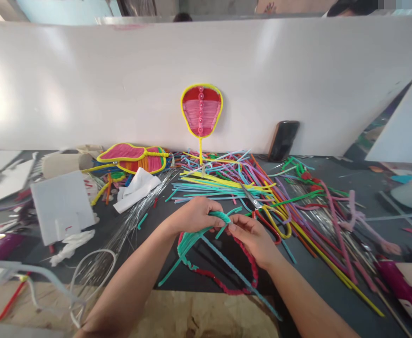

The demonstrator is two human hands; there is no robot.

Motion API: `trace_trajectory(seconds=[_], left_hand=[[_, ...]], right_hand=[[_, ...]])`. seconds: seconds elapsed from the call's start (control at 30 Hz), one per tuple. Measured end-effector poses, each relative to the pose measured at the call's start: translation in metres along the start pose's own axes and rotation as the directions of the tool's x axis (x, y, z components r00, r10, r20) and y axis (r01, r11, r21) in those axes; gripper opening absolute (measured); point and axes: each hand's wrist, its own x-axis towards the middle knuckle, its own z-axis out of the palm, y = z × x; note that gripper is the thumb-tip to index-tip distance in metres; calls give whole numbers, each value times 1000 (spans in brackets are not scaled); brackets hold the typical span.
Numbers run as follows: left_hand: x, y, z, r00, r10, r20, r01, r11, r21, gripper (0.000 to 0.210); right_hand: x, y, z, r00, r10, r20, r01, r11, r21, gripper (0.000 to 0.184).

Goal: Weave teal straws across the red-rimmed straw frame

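Observation:
Both hands are at the top of a loop-shaped pipe-cleaner frame (213, 276), red along its bottom and right side. My left hand (196, 217) is closed on it where teal pipe cleaners (191, 244) lie side by side across the upper left. My right hand (251, 235) pinches the teal strip's end near the top right, fingertips almost meeting the left ones. A blue twisted stem (236, 272) runs from the loop down to the lower right. Fingers partly hide the join. Just beyond my right hand lie scissors (257, 203) with red and yellow handles.
Loose pipe cleaners (223, 188) cover the table behind my hands. A finished pink fan (202, 112) with yellow edging stands against the white board (128, 84); a phone (283, 140) leans nearby. Purple glue guns (405, 291) (1, 246) lie at both sides. A white cable (73, 277) curls at left.

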Motion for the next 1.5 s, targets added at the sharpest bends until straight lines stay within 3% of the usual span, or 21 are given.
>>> trace_trajectory(seconds=[0.17, 0.23, 0.33, 0.43, 0.53, 0.7, 0.8, 0.9, 0.97, 1.03, 1.1, 1.17, 1.23, 1.33, 1.5], left_hand=[[-1, 2, 1, 1000, -8, -1, 8, 1000, -8, 16], [-1, 2, 0, 1000, -11, -18, 12, 1000, 24, 16], [-1, -1, -2, 999, -18, -31, 21, 996, 81, 17], [0, -4, -4, 999, -32, -36, 35, 996, 78, 18], [0, -6, -4, 998, -59, -30, 59, 998, 30, 19], [2, -7, 0, 999, -47, 9, 48, 998, -32, 18], [2, -7, 1, 999, -36, 27, 38, 998, -55, 18], [3, -8, 0, 999, -48, 22, 49, 998, -36, 18], [3, -8, 0, 999, -49, 13, 49, 999, -24, 18], [3, -7, 0, 999, -37, 3, 38, 999, -17, 19], [3, -7, -1, 1000, -17, 0, 17, 1000, -11, 19], [2, -6, -1, 1000, 2, -1, -2, 1000, -12, 18], [2, -4, -1, 1000, 17, -2, -17, 1000, -17, 17], [1, -2, -1, 999, 31, 13, -31, 999, -19, 16], [0, 1, -2, 1000, 17, 26, -20, 994, 106, 18]], right_hand=[[0, 3, 1, 998, 57, 18, -59, 989, 139, 31], [0, 3, 0, 1000, 26, 16, -27, 998, 54, 30], [-1, 2, -2, 994, -110, 15, 110, 961, -252, 24], [-1, 7, -4, 940, -341, 36, 290, 737, -610, 23], [1, 15, -6, 860, -504, 82, 351, 467, -812, 31], [1, 16, -6, 761, -618, 198, 364, 153, -919, 29], [-1, 10, -5, 714, -650, 258, 396, 72, -915, 26], [-3, 7, -4, 703, -676, 220, 407, 128, -904, 23], [-3, 7, -3, 726, -673, 141, 401, 249, -881, 21], [-3, 8, -3, 783, -621, 24, 366, 430, -825, 20], [-2, 7, -3, 866, -491, -97, 293, 655, -697, 22], [-1, 7, -2, 942, -291, -169, 187, 870, -457, 26], [0, 7, -1, 980, -95, -174, 68, 986, -152, 29], [3, 8, -1, 991, 75, -113, -55, 983, 177, 31], [4, 12, 0, 989, 137, -57, -114, 946, 303, 29]])
